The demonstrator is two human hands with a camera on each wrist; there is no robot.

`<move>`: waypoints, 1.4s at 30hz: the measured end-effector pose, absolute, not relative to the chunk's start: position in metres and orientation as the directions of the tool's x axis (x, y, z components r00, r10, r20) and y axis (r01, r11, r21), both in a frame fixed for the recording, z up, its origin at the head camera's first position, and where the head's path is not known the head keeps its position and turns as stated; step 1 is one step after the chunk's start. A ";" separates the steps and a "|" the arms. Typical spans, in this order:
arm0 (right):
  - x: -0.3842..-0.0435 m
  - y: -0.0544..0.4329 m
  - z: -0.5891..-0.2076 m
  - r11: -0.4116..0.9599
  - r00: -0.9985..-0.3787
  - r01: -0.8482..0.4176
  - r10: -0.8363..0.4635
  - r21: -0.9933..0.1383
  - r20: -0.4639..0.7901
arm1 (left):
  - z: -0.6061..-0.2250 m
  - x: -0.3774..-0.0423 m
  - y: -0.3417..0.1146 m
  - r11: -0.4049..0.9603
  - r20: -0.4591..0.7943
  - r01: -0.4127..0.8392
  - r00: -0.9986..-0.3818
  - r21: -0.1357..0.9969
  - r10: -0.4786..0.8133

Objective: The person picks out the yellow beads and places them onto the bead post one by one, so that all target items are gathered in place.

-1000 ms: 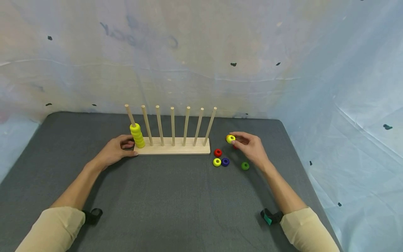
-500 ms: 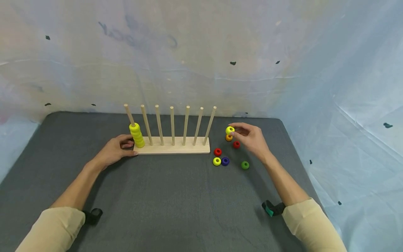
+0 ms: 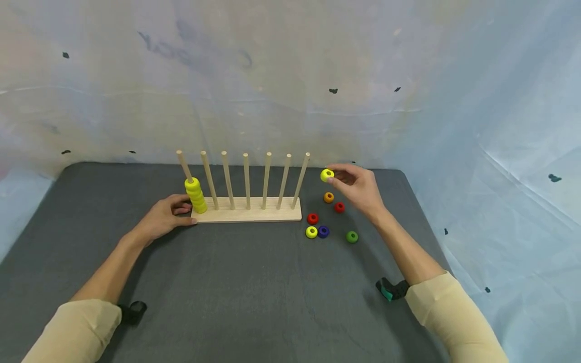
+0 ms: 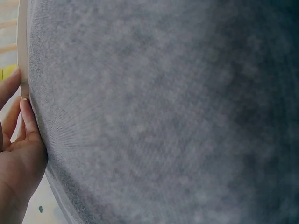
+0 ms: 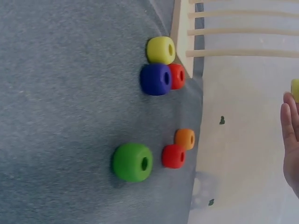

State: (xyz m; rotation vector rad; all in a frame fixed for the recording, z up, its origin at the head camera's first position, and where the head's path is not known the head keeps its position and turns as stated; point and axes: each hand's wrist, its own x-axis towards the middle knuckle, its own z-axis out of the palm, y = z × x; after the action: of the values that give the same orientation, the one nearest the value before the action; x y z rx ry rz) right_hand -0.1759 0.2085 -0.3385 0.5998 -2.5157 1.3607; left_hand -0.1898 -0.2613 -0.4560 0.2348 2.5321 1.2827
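Note:
In the head view, a wooden peg rack (image 3: 249, 216) carries a row of upright pegs. Yellow beads (image 3: 196, 195) are stacked on its leftmost peg. My left hand (image 3: 164, 218) grips the left end of the base, thumb at the front corner and other fingers partly hidden by the end. Up in the air right of the rightmost peg, my right hand (image 3: 358, 190) pinches a yellow bead (image 3: 327, 175) between thumb and fingertips. The right wrist view catches only part of that hand (image 5: 291, 140), with a sliver of the yellow bead (image 5: 295, 90) at the frame's edge.
Loose beads lie right of the rack: orange (image 3: 329, 197), red (image 3: 339, 207), another red (image 3: 312, 218), yellow (image 3: 311, 232), blue (image 3: 323, 232) and green (image 3: 352, 237). The dark grey table (image 3: 245, 292) meets a pale sheet (image 3: 290, 60) behind.
My right hand has lifted the yellow bead up and slightly left, away from the table, uncovering the orange and red beads beneath. The left hand stays on the rack's end.

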 end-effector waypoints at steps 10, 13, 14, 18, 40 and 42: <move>-0.182 0.201 -0.325 0.454 -0.865 -0.501 -0.275 -0.737 0.419 | -0.454 -0.189 -0.261 0.590 -0.192 0.002 -0.944 0.808 0.267; -0.183 0.199 -0.320 0.443 -0.851 -0.525 -0.278 -0.727 0.445 | -0.454 -0.189 -0.261 0.587 -0.191 0.002 -0.944 0.809 0.267; -0.184 0.198 -0.318 0.440 -0.847 -0.532 -0.279 -0.723 0.453 | -0.454 -0.189 -0.261 0.587 -0.191 0.003 -0.944 0.810 0.268; -0.186 0.194 -0.311 0.430 -0.834 -0.552 -0.285 -0.714 0.472 | -0.454 -0.189 -0.261 0.590 -0.191 0.004 -0.945 0.808 0.267; -0.194 0.171 -0.276 0.302 -0.746 -0.662 -0.354 -0.686 0.564 | -0.455 -0.189 -0.262 0.588 -0.196 -0.004 -0.944 0.809 0.263; -0.195 0.167 -0.274 0.313 -0.743 -0.666 -0.361 -0.677 0.564 | -0.456 -0.189 -0.262 0.588 -0.195 -0.002 -0.944 0.809 0.266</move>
State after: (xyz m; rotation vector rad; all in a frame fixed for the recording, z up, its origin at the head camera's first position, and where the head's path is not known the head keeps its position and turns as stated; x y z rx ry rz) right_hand -0.1946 0.1674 -0.2743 0.9248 -2.2760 1.4006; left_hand -0.1888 -0.2619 -0.4557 0.2157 2.5243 1.2869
